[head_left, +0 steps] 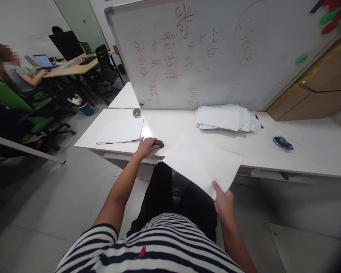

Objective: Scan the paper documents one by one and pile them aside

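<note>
My right hand (224, 203) pinches the near corner of a white sheet of paper (203, 161), thumb on top and fingers underneath. The paper slants out over the desk's front edge, its far part above the white desktop (176, 129). My left hand (146, 148) is at the front edge of the desk, its fingers closed on a small black rounded object (158, 143); its exact kind is not clear. Just beyond that hand lies a thin stack of white paper (119, 130) with a dark edge beneath it.
A messy paper pile (221, 118) stands against the whiteboard (170, 57). To the right is a dark blue-black object (283, 143); at the back left, a computer mouse (136, 112). Cardboard boxes (315, 83) border the right. A person (19, 77) sits at another desk, far left.
</note>
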The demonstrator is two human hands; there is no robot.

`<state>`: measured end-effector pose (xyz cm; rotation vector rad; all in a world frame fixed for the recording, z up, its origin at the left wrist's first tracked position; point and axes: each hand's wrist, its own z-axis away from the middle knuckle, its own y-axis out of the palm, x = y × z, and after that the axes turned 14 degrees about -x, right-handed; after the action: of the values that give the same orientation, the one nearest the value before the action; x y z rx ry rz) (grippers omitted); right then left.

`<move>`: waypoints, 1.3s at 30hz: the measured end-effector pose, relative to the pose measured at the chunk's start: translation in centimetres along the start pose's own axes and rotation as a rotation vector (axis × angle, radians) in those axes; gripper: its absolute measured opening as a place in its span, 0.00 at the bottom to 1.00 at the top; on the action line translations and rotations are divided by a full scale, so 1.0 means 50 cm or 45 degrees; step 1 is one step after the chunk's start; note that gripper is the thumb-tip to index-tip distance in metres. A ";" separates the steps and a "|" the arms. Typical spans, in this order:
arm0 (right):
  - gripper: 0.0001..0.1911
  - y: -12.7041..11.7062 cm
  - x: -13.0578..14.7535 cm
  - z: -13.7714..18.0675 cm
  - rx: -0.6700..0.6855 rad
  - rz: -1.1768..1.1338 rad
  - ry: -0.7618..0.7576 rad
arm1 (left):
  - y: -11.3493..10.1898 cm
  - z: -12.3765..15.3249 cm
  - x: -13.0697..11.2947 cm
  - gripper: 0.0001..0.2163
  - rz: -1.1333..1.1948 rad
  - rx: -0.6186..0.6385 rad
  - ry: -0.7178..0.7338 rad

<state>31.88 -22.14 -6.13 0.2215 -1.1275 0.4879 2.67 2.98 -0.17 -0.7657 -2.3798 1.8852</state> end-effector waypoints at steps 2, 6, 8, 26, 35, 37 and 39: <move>0.29 0.018 -0.003 0.007 0.054 -0.039 -0.016 | -0.015 -0.009 0.012 0.18 0.136 0.131 -0.014; 0.27 0.039 -0.014 0.020 0.148 -0.059 -0.026 | -0.031 0.009 0.008 0.17 0.315 0.140 -0.082; 0.27 0.044 -0.013 0.027 0.175 -0.021 -0.033 | -0.033 0.017 0.005 0.17 0.350 0.145 -0.105; 0.25 0.060 -0.051 0.054 0.526 -0.047 0.213 | -0.037 -0.006 -0.028 0.20 0.422 0.106 -0.134; 0.26 0.052 -0.045 0.048 0.468 -0.034 0.216 | 0.061 -0.103 -0.084 0.22 0.173 -0.141 -0.161; 0.26 0.051 -0.045 0.041 0.434 -0.001 0.200 | 0.086 -0.093 -0.094 0.22 0.077 -0.154 -0.149; 0.26 0.052 -0.047 0.035 0.414 0.013 0.186 | 0.100 -0.080 -0.103 0.24 -0.002 -0.221 -0.085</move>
<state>28.43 -21.18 -7.70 0.4558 -0.9033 0.6855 10.23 5.47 -2.21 -0.7209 -2.6109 1.7474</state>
